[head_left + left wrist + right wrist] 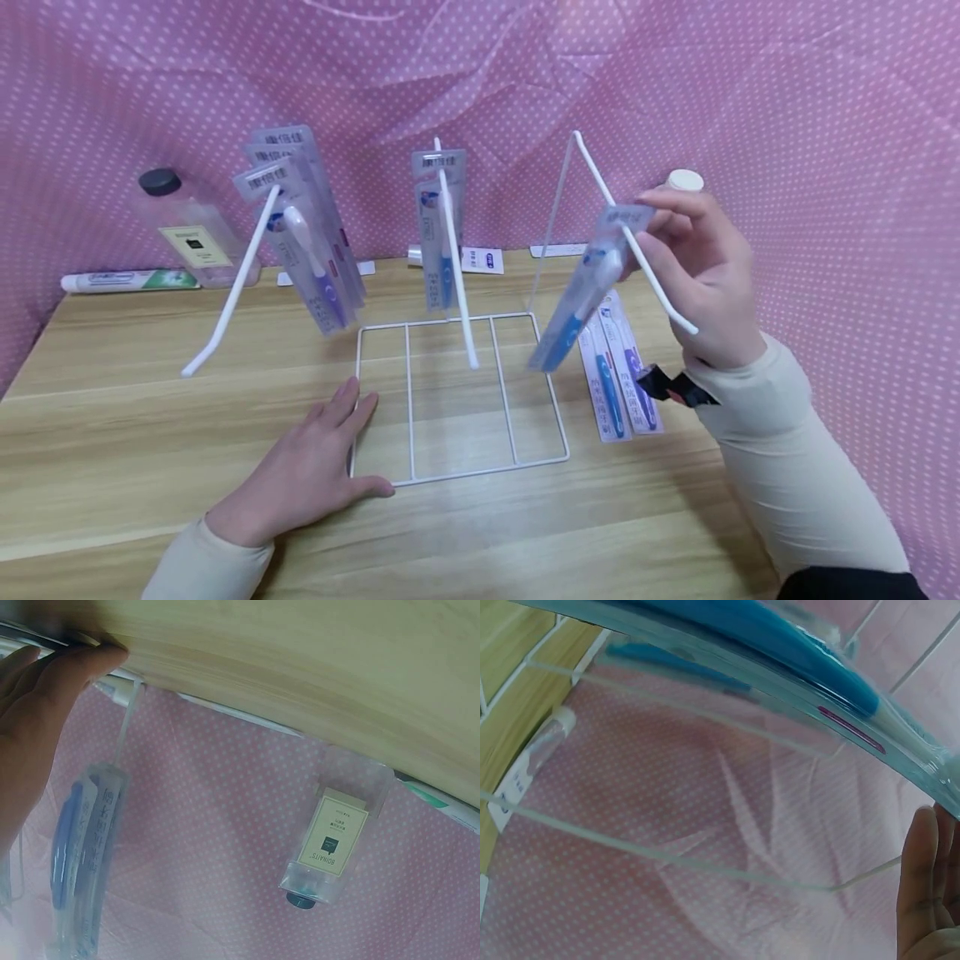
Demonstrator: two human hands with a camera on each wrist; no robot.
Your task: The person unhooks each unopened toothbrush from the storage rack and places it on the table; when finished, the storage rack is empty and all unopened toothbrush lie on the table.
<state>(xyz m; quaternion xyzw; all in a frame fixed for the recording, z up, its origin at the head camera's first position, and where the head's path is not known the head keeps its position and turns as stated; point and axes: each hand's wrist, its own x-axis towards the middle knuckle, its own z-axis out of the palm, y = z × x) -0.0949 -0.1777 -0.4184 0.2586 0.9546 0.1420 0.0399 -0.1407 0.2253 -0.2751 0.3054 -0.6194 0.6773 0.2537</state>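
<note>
Between the thumb and fingers of my right hand [708, 267] is the top edge of a packaged blue toothbrush [573, 317]. This pack hangs tilted on the right prong [660, 287] of a white wire rack [480, 475], with the prong passing through the card's top. In the right wrist view the clear pack [780, 664] crosses above the fingertips [922, 825]. My left hand [300, 471] rests with spread fingers at the left side of the rack's base. Several toothbrush packs [318, 275] hang on the left prong, and a blue toothbrush pack [438, 242] hangs on the middle one.
Two toothbrush packs [618, 367] lie on the wooden table [112, 450] right of the rack. Behind stand a clear bottle [198, 233] and a white-capped bottle [685, 180], near toothpaste tubes [131, 281]. A pink dotted cloth [517, 75] closes off the back and right.
</note>
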